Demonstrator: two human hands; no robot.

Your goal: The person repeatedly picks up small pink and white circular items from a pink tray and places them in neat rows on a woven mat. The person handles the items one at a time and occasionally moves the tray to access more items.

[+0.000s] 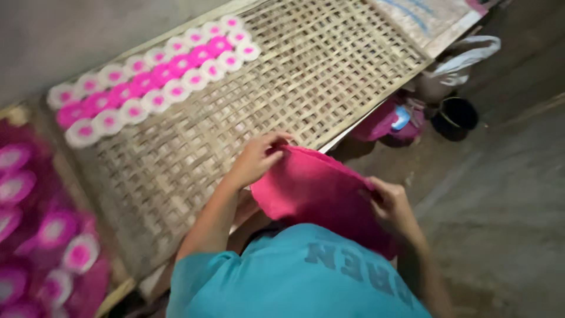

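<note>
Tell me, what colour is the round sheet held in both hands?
The round sheet is plain bright pink, seen best in the head view.

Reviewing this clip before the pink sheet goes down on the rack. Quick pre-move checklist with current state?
1. Left hand gripping pink sheet edge: ok.
2. Right hand gripping opposite edge: ok.
3. Sheet clear of the woven bamboo rack: cannot tell, near edge overlaps it in view.
4. Bare rack area in front of hands: ok.
5. Rows of pink-and-white discs away from the hands: ok.
6. Sheet intact: cannot tell, blurred.
</note>
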